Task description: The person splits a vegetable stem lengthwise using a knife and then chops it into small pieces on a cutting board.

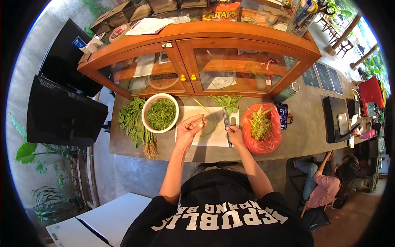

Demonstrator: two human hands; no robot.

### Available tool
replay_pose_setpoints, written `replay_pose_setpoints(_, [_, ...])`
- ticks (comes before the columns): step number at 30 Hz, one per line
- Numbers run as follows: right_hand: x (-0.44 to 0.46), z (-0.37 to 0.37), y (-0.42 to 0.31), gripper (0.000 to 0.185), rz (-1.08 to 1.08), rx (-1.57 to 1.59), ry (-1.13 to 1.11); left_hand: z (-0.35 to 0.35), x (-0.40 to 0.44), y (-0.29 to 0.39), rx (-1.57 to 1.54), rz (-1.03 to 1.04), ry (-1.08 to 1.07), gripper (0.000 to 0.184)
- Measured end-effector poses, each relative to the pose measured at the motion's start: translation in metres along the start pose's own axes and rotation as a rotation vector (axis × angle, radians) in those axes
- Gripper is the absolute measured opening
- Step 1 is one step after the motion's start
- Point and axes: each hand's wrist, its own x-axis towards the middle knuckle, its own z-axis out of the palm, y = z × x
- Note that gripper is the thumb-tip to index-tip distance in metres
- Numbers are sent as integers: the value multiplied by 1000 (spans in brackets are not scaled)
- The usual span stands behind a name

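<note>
My left hand (190, 128) is raised over the white cutting board (190, 113), its fingers pinched on a thin green stem (214, 122) that curves across the board. Where exactly the fingers meet the stem is hard to make out. In my right hand (235, 136) is a knife (226, 118), its patterned blade pointing away from me over the board's right side. A leafy green sprig (227, 101) lies at the board's far right corner. Left of the board stands a white bowl (177, 108) full of chopped greens (161, 114).
Rooted leafy greens (131, 117) lie left of the bowl. A red plastic bag (269, 145) with plant trimmings (261, 125) stands on the right, beside a phone (283, 115). Behind is a wooden glass-door cabinet (187, 68). A person (327, 181) sits at lower right.
</note>
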Motion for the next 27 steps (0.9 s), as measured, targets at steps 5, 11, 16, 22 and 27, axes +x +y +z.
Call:
replay_pose_setpoints(5, [19, 16, 28, 15, -43, -8, 33, 5, -1, 10, 174, 44, 111, 24])
replay_pose_setpoints(11, [20, 20, 30, 18, 61, -53, 5, 10, -4, 20, 258, 259, 115, 11])
replay_pose_setpoints(16, [25, 19, 33, 23, 74, -97, 0, 2, -8, 29, 317, 301, 101, 8])
replay_pose_setpoints(22, [26, 21, 36, 17, 56, -60, -8, 1, -19, 59, 292, 406, 106, 6])
replay_pose_setpoints(27, [23, 26, 42, 17, -260, -272, 23, -14, -34, 86, 226, 500, 183, 11])
